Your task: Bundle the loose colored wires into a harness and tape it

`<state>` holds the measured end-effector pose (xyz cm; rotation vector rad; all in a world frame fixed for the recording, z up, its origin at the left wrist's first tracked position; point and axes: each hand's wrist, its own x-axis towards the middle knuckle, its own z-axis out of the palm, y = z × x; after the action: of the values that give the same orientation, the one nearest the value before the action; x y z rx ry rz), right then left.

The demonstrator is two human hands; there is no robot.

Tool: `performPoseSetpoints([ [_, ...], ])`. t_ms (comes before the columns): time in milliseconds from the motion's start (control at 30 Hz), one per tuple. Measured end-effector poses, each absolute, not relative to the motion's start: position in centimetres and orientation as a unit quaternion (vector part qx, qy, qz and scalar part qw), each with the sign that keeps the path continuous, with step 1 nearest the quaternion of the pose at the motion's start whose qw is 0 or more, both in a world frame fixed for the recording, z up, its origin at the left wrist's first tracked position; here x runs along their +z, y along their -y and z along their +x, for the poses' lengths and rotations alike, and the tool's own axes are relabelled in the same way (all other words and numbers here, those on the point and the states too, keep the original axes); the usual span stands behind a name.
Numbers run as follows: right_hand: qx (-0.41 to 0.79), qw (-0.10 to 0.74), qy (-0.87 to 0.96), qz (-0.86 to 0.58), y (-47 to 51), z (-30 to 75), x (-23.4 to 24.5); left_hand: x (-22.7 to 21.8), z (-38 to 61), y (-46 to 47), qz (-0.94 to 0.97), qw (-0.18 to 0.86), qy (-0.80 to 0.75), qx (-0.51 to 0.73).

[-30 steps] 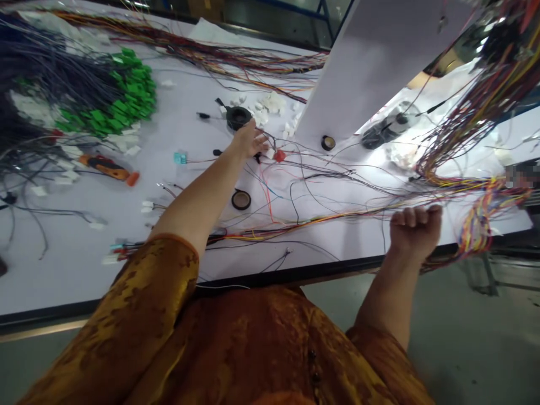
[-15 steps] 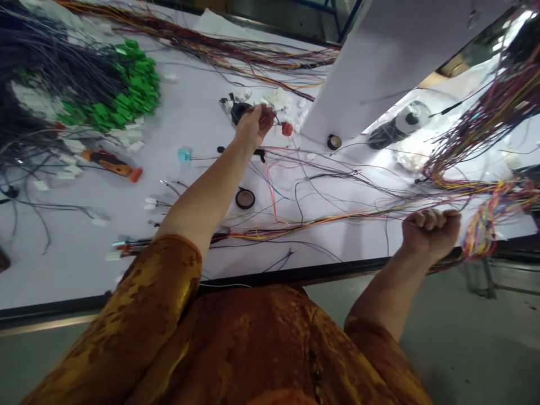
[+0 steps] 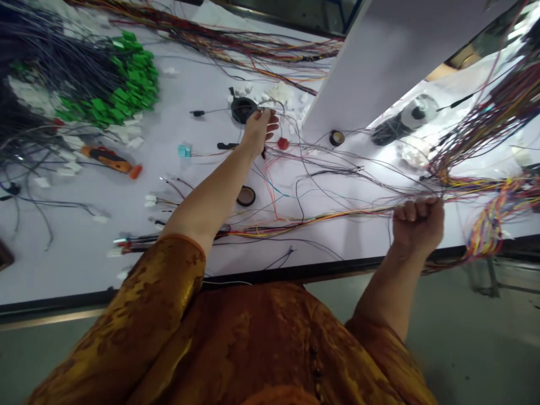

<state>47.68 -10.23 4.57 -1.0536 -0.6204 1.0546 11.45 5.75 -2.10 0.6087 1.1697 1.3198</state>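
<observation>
Near the tabletop's front edge (image 3: 295, 273), the right hand (image 3: 417, 228) curls shut around a multicoloured wire bundle (image 3: 476, 225), its strands still spread loose. The left hand (image 3: 258, 132), fingers part open, any hold unclear, lies beside a black tape roll (image 3: 242, 109); green-connector harnesses (image 3: 126, 84) lie gathered beyond.
</observation>
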Motion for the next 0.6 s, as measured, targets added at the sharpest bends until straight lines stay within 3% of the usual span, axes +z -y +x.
performPoseSetpoints([
  [167,0.524,0.656,0.275,-0.468,10.3,47.4,3.9,-2.5,11.6,-6.0,0.220,0.638,-0.461,0.576],
  [267,0.538,0.701,0.197,-0.425,10.6,48.1,4.4,-2.7,11.6,-6.2,0.204,0.621,-0.473,0.590],
  [400,0.558,0.793,0.024,-0.243,11.0,49.4,5.1,-2.7,11.5,-6.8,0.204,0.566,-0.515,0.611],
  [600,0.580,0.795,-0.035,-0.174,9.9,49.1,4.1,-2.3,10.9,-7.0,0.226,0.631,-0.484,0.563],
])
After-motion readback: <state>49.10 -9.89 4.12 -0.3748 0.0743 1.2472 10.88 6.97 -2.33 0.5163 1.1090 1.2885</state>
